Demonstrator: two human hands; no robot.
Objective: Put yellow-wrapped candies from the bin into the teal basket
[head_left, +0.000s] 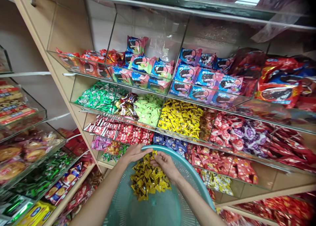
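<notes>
A teal plastic basket (197, 183) sits low in front of me, holding a heap of small yellow candy packets (148, 181). My left hand (133, 153) curls over the basket's far rim, fingers closed on it. My right hand (166, 165) reaches into the basket and pinches one yellow candy packet (154, 153) between thumb and fingers, just above the heap. On the shelf above, a glass bin (182, 118) is filled with the same yellow packets.
Tiered glass shelf bins hold green candies (98, 97), light green candies (147, 109), red packets (123, 131), blue candies (170, 143) and cookie packs (197, 77). A second shelving unit (22, 143) with snacks stands at the left.
</notes>
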